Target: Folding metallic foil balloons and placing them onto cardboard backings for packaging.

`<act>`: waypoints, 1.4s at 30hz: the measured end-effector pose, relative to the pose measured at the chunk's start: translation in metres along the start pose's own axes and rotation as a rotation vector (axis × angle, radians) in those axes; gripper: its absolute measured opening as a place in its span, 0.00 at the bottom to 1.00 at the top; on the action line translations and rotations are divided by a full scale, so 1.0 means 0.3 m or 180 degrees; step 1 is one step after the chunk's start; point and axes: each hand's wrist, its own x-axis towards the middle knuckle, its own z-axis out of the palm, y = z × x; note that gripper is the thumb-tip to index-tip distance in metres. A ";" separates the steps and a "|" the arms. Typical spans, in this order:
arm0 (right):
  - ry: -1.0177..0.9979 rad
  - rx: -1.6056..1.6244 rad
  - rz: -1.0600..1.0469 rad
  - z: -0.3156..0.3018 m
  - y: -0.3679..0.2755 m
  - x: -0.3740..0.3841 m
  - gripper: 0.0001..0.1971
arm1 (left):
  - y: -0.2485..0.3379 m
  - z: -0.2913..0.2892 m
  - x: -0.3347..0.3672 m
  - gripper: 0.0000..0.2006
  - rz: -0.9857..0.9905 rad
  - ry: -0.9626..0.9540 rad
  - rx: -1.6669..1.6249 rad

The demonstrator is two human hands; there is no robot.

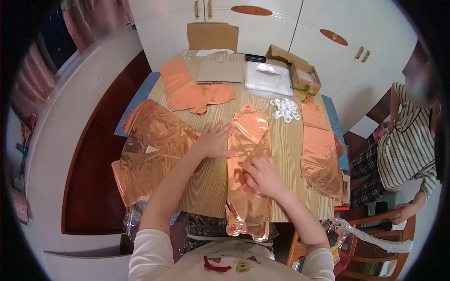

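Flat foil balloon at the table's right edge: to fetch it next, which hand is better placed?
Probably the right hand: it is over the middle foil balloon, nearer the right-edge balloon. The left hand is farther off, at the middle one's left edge.

Before me I count one wood-grain table [287,164], carrying: a central copper-coloured foil piece [241,196], a left foil piece [154,131], an upper-left foil piece [187,91], a right foil piece [321,145], small white rings [284,110], clear plastic packets [268,80], flat cardboard [219,71], open cardboard box [308,84], black object [255,58].
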 end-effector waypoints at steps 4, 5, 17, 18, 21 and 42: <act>-0.0090 -0.0074 -0.0836 0.084 -0.002 0.022 0.23 | -0.004 0.013 0.003 0.55 0.0106 0.0149 -0.0079; -0.0263 -0.0104 -0.0816 0.100 -0.003 0.012 0.24 | -0.004 0.016 0.005 0.54 0.0140 0.0182 -0.0118; -0.0219 -0.0196 -0.0514 0.168 -0.168 -0.063 0.25 | 0.004 0.010 -0.005 0.52 0.0055 0.0181 -0.0131; -0.0204 -0.0141 -0.0494 0.167 -0.177 -0.068 0.25 | 0.003 0.009 -0.007 0.52 0.0056 0.0177 -0.0126; -0.0173 -0.0192 -0.0557 0.168 -0.190 -0.089 0.27 | 0.004 0.005 -0.009 0.52 0.0047 0.0161 -0.0115; 0.0235 0.0685 0.0162 -0.039 -0.216 -0.265 0.24 | 0.143 0.075 -0.273 0.42 0.0729 0.0766 -0.0214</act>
